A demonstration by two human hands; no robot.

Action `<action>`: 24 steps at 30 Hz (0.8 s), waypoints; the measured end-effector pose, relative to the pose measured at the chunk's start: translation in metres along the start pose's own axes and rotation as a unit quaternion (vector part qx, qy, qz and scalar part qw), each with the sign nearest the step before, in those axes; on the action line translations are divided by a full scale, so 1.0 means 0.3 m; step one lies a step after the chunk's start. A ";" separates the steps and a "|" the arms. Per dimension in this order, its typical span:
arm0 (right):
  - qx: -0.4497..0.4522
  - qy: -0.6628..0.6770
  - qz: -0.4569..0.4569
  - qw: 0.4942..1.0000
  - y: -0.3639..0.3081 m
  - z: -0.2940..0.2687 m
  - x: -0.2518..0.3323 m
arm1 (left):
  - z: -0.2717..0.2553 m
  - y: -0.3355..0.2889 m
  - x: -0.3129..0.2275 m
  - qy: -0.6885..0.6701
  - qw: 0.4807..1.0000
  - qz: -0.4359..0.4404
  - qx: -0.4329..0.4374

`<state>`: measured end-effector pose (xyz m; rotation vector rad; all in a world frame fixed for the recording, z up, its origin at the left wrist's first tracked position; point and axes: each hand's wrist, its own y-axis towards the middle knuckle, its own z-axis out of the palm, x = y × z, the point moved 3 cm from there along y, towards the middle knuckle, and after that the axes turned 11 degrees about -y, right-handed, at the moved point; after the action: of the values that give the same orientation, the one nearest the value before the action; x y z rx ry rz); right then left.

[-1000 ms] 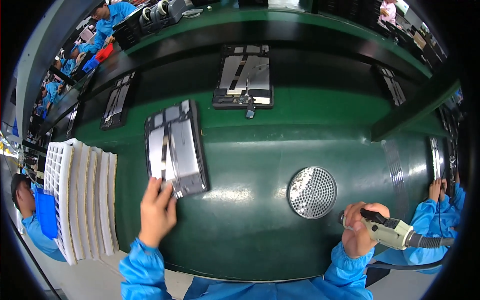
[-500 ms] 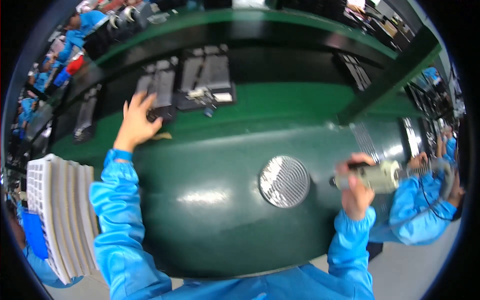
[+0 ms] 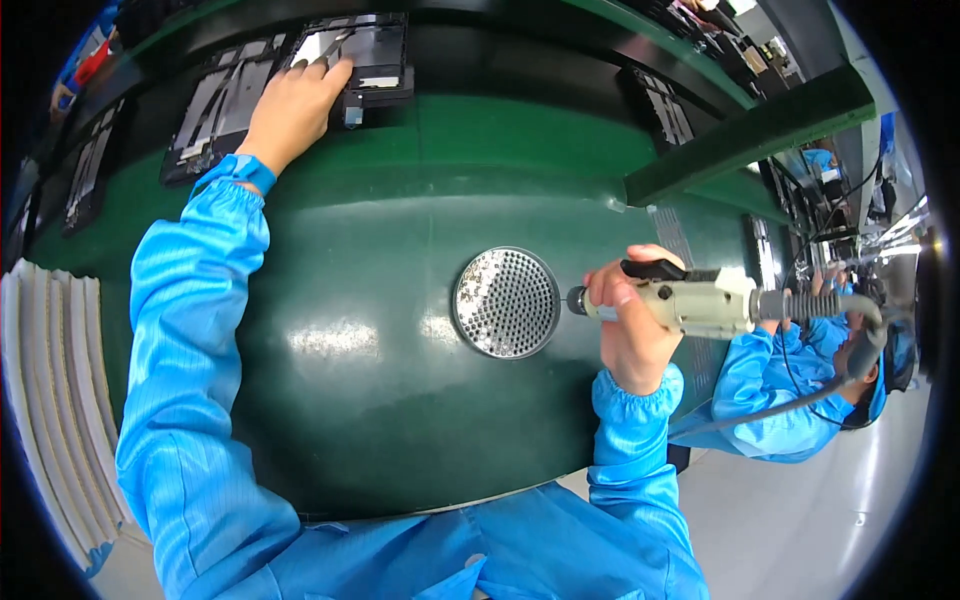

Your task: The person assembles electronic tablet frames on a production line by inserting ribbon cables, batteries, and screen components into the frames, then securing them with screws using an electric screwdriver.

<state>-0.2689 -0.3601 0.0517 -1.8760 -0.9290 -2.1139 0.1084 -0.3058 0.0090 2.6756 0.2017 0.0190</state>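
My right hand (image 3: 635,320) is wrapped around a pale electric screwdriver (image 3: 705,305) with a black lever. Its thin bit points left, close to the rim of a round metal screw tray (image 3: 508,302) full of small holes. At the back left, my left hand (image 3: 300,108) is closed with bent fingers over the lower left part of a flat black electronic device (image 3: 378,55), which has grey panels inside. The fingertips are partly hidden against it. Below the device's lower edge lies a small bluish piece (image 3: 353,117).
More opened flat devices (image 3: 225,105) lie along the back ledge. A green post (image 3: 750,135) slants across the back right. Stacked white trays (image 3: 60,390) stand at the left edge. The screwdriver's cable (image 3: 790,405) hangs at the right, near a co-worker in blue (image 3: 780,390).
My left hand has moved from the left device to the one on its right, its spread fingers now bent. The screwdriver has come closer to the round tray. The whole view has shifted.
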 end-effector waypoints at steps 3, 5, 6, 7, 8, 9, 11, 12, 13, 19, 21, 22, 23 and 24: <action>0.035 0.001 -0.044 0.998 -0.018 0.002 -0.004 | -0.073 -0.080 -0.163 0.034 0.997 0.034 -0.057; 0.029 0.011 -0.030 0.999 -0.029 0.024 0.005 | -0.168 -0.206 -0.287 0.049 0.997 0.043 -0.046; 0.034 0.019 -0.030 0.999 -0.032 0.043 0.006 | -0.229 -0.273 -0.343 0.052 0.998 0.032 -0.030; 0.041 0.027 -0.032 0.998 -0.035 0.061 0.009 | -0.271 -0.345 -0.389 0.064 0.998 0.024 0.001; 0.044 0.024 -0.031 0.998 -0.040 0.070 0.010 | -0.314 -0.393 -0.444 0.059 0.998 0.026 0.020; 0.058 0.022 -0.040 0.997 -0.043 0.087 0.011 | -0.343 -0.447 -0.486 0.041 0.998 0.002 0.047; 0.076 0.034 -0.029 0.996 -0.047 0.117 0.011 | -0.381 -0.520 -0.544 0.038 0.995 -0.004 0.096; 0.081 0.030 -0.024 0.996 -0.050 0.126 0.006 | -0.379 -0.536 -0.567 0.017 0.993 -0.011 0.112; 0.086 0.037 -0.014 0.995 -0.053 0.140 0.002 | -0.387 -0.556 -0.583 0.002 0.991 -0.021 0.130; 0.093 0.009 0.007 0.996 -0.059 0.172 -0.037 | -0.393 -0.588 -0.598 -0.096 0.978 -0.037 0.180; 0.090 0.012 0.008 0.996 -0.059 0.169 -0.042 | -0.398 -0.582 -0.593 -0.081 0.982 -0.013 0.171; 0.091 0.023 0.007 0.996 -0.056 0.165 -0.041 | -0.397 -0.579 -0.608 -0.153 0.972 0.070 0.166; 0.091 0.034 0.006 0.995 -0.054 0.162 -0.040 | -0.398 -0.575 -0.620 -0.224 0.949 0.153 0.158; 0.094 0.037 0.008 0.995 -0.058 0.170 -0.043 | -0.387 -0.580 -0.625 -0.245 0.936 0.205 0.147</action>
<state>-0.2324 -0.3221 0.0346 -1.6967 -1.0515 -1.9940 -0.1067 -0.1277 0.0398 2.8593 -0.5517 -0.5818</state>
